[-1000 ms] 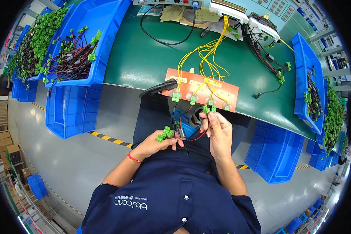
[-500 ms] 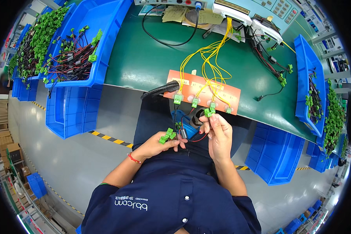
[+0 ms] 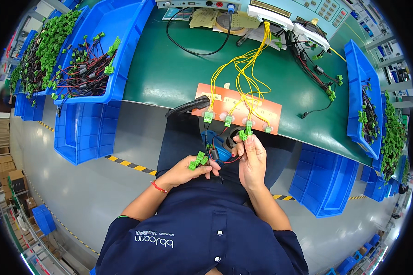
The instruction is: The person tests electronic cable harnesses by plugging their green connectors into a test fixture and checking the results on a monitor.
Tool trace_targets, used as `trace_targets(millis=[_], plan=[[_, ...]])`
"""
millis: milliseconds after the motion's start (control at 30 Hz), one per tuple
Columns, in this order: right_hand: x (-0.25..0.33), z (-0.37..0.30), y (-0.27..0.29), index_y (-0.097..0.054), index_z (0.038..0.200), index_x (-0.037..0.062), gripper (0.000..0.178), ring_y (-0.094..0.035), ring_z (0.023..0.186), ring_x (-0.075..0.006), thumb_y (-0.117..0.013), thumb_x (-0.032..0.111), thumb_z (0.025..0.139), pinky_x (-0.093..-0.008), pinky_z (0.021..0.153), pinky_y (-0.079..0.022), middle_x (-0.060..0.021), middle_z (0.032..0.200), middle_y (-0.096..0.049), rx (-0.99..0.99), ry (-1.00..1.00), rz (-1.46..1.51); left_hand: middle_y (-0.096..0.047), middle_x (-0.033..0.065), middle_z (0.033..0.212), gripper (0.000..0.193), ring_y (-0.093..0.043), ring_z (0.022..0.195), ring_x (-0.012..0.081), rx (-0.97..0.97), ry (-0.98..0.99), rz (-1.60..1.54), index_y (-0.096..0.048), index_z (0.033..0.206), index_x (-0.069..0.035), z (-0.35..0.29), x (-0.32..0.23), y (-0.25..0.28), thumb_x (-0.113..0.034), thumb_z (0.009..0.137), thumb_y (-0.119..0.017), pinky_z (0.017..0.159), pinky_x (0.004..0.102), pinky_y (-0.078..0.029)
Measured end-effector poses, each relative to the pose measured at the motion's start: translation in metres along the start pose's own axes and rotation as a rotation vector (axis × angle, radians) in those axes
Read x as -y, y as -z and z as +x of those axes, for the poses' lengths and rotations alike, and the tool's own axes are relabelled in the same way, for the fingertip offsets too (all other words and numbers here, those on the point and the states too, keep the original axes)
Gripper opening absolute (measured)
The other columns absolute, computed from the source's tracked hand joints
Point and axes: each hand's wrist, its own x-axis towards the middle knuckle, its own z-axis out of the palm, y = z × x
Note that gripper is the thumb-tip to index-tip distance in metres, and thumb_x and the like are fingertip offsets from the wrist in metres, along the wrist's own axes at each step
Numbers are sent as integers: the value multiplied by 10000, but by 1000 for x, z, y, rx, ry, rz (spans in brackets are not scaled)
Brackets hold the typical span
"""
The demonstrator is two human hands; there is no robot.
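My right hand (image 3: 252, 160) pinches a small green terminal connector (image 3: 243, 135) at the table's front edge. It sits right at a green socket (image 3: 248, 125) on the orange board (image 3: 273, 110); I cannot tell whether the two are mated. My left hand (image 3: 181, 170), lower and to the left, is closed on further green connectors (image 3: 198, 160). Red and black wires with a dark cylindrical ferrite (image 3: 214, 154) run between my hands. Yellow wires (image 3: 236, 62) lead from the board's sockets to the instrument. Dark wires hang from the leftmost socket (image 3: 208, 117).
A light blue test instrument (image 3: 314, 13) stands at the back of the green table (image 3: 170, 68). Blue bins of wire harnesses flank it, left (image 3: 128, 59) and right (image 3: 351, 91). A black strap-like piece (image 3: 186, 107) juts over the front edge. Loose harnesses (image 3: 323, 82) lie at the right.
My right hand has moved slightly left and down with its connector, staying by the same socket. The left hand has hardly moved; the view has shifted a little.
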Motion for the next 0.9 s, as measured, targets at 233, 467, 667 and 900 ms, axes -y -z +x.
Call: trace_targets(millis=[233, 467, 667, 900], plan=[[6, 5, -5, -629, 1018, -25, 340, -404, 637, -62, -455, 267, 1039, -243, 679, -417, 15, 702, -477, -30, -16, 1, -689, 27, 996, 248, -565, 784, 58, 2, -4, 10, -671, 1115, -34, 1, 1, -2, -199, 977, -546, 617, 188, -382], [22, -2, 4, -641, 1096, -28, 193, -471, 695, -44, -585, 87, 952, -204, 663, -403, 17, 782, -544, 75, 125, -521, -665, 57, 1034, 224, -586, 843, 103, 76, -60, 9, -650, 1121, -1, 0, 7, -4, -155, 976, -575, 814, 250, -483], [27, -13, 20, -610, 1162, -32, 236, -518, 697, -62, -524, -9, 943, -212, 665, -449, -42, 892, -567, 95, 180, -594, -612, 27, 1012, 215, -573, 883, 113, 93, -150, 177, -667, 1116, -40, 2, 7, -8, -179, 978, -581, 839, 263, -467], [31, -30, 41, -593, 1106, -60, 274, -593, 797, -146, -409, -41, 904, -242, 713, -485, -143, 1028, -602, 181, 147, -265, -574, 36, 1019, 191, -556, 937, 141, 120, -158, 291, -693, 1080, -56, 6, 3, -8, -173, 968, -592, 872, 273, -446]])
